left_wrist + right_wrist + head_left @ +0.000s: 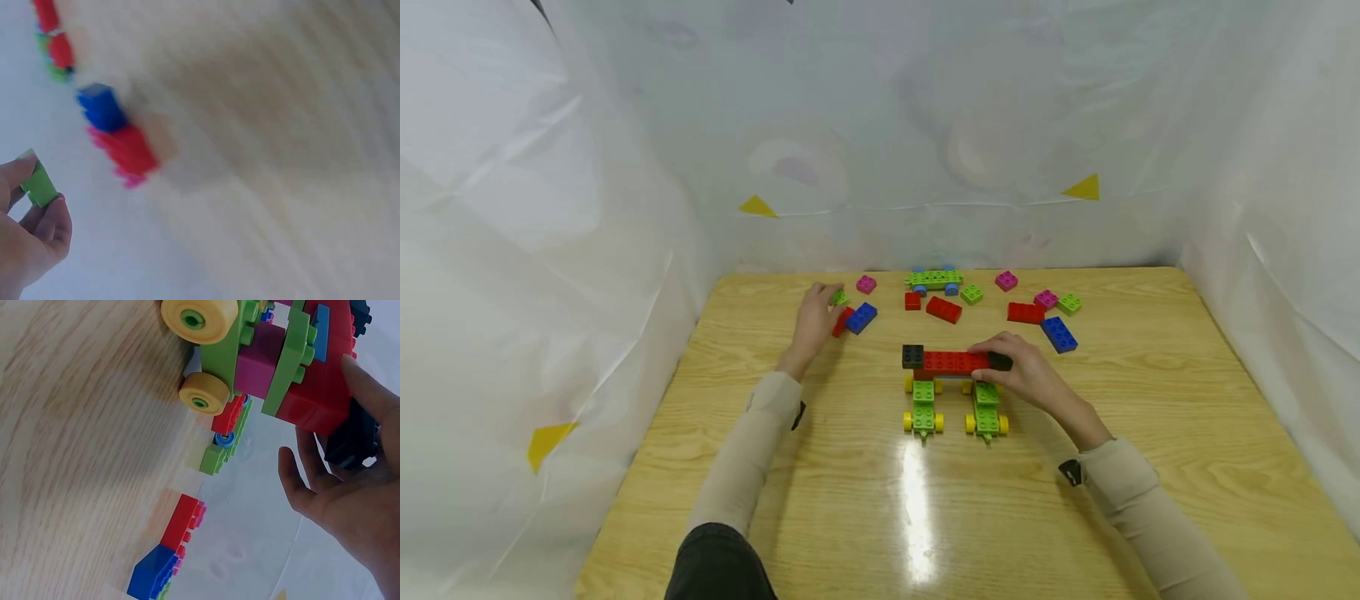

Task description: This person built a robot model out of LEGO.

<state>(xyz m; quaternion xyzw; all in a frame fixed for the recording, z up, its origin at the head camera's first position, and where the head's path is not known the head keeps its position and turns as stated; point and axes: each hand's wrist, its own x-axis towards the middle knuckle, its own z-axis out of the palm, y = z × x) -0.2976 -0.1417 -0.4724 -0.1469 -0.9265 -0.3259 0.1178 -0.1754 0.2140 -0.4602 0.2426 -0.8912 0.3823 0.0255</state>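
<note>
My left hand [812,322] pinches a small green toy brick [39,184] between thumb and fingers, above the table's back left. Just right of it in the head view lie a red brick [842,322] and a blue brick [861,317]. My right hand [1018,372] holds the right end of a toy brick vehicle [955,362], its thumb on the red brick and its fingers beside the black brick [351,439]. The vehicle has a red top with a black brick at each end, over two green wheeled bases [923,417] with yellow wheels. Green, purple and blue layers show under its top.
Along the table's back stands a green base with blue wheels [934,280]. Loose red bricks [943,310], a pink brick [866,284] and green bricks [972,294] lie around it. A blue brick [1059,335] lies back right. White sheeting [925,167] encloses the table.
</note>
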